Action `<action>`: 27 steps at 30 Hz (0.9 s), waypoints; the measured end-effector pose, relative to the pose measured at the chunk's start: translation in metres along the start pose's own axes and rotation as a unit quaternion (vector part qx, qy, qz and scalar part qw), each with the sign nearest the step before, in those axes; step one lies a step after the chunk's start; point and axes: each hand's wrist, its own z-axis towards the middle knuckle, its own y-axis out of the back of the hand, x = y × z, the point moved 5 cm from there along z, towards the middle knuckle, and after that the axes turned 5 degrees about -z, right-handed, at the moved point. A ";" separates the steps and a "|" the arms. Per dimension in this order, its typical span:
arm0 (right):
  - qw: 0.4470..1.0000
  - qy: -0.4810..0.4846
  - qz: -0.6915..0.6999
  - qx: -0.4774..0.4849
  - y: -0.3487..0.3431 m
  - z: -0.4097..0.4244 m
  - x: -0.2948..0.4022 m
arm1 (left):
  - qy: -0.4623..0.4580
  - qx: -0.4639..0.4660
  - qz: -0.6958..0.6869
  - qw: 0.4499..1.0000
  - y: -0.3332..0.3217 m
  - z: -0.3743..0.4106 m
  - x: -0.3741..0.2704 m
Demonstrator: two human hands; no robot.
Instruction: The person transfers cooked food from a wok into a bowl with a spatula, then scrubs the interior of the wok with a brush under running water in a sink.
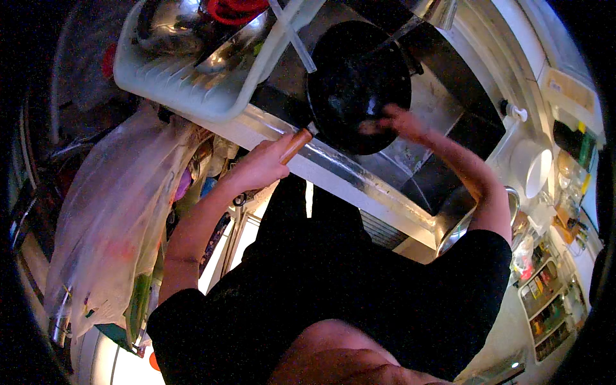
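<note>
A dark, round wok (351,91) lies in a metal sink (433,101) in front of me. Its handle (296,146), which looks wooden, points back towards me, and my left hand (264,163) is closed around it. My right hand (399,122) reaches over the wok's right part, near the inner wall, its fingers blurred and somewhat spread. Whether those fingers touch the wok or hold something small is unclear. Above the wok's far rim, a metal faucet (435,12) comes in from the top, with what looks like a thin stream of water falling from it.
At the upper left, a pale plastic dish rack (192,103) holds metal bowls and a red item (236,9). A large translucent plastic bag (110,216) hangs at left. On the right stand a white cylindrical container (538,168) and a compartment tray (544,293) of small items.
</note>
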 end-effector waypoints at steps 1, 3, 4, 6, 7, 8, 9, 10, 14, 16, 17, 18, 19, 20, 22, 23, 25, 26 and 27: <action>0.997 -0.029 -0.048 -0.050 0.046 -0.001 0.004 | 0.022 0.005 -0.033 0.999 0.004 -0.003 -0.007; 0.904 0.139 -0.315 -0.255 0.081 0.022 -0.099 | -0.049 -0.002 0.048 0.998 -0.007 0.012 0.013; 0.879 0.150 -0.353 -0.285 0.099 0.047 -0.080 | -0.054 -0.011 0.063 0.996 -0.010 0.013 0.019; 0.840 0.155 -0.405 -0.325 0.123 0.089 -0.024 | -0.060 -0.022 0.076 0.995 -0.011 0.012 0.020; 0.829 0.148 -0.418 -0.339 0.128 0.109 -0.006 | -0.059 -0.027 0.086 0.994 -0.009 0.013 0.020; 0.819 0.143 -0.431 -0.351 0.131 0.119 0.002 | -0.058 -0.034 0.095 0.993 -0.007 0.014 0.021; 0.814 0.136 -0.471 -0.311 0.123 0.117 0.003 | -0.059 -0.038 0.111 0.991 -0.010 0.012 0.024; 0.807 0.130 -0.509 -0.269 0.112 0.112 0.003 | -0.061 -0.037 0.112 0.991 -0.012 0.011 0.027; 0.820 0.046 -0.502 -0.272 0.028 0.049 -0.028 | -0.029 0.003 0.097 0.995 -0.002 0.012 0.012; 0.910 -0.159 -0.356 -0.139 -0.007 0.022 -0.010 | -0.043 -0.019 0.061 0.997 0.000 0.012 0.004; 0.934 -0.276 -0.218 -0.065 -0.019 0.010 0.017 | -0.049 -0.030 0.044 0.997 0.002 0.012 0.003; 0.956 -0.220 -0.178 -0.077 -0.064 0.026 -0.010 | -0.059 -0.010 0.051 0.997 -0.001 0.014 0.004; 0.970 -0.146 -0.132 -0.140 -0.086 0.059 -0.020 | -0.066 0.004 0.057 0.996 -0.005 0.020 0.011; 0.975 -0.072 -0.089 -0.193 -0.108 0.087 -0.030 | -0.079 0.023 0.064 0.995 -0.007 0.028 0.014; 0.951 0.037 0.021 -0.305 -0.067 0.145 0.015 | -0.071 0.034 0.081 0.994 -0.005 0.031 0.015; 0.946 0.063 0.071 -0.311 -0.014 0.157 0.045 | -0.059 0.031 0.088 0.994 -0.004 0.027 0.017; 0.921 0.055 -0.114 -0.368 0.064 0.129 0.053 | 0.003 0.016 0.062 0.998 0.005 0.019 -0.006; 0.896 0.042 -0.202 -0.394 0.093 0.105 0.044 | 0.032 0.016 0.053 0.998 0.009 0.015 -0.013; 0.862 0.031 -0.287 -0.416 0.110 0.084 0.033 | 0.022 0.021 0.042 0.999 0.007 0.015 -0.009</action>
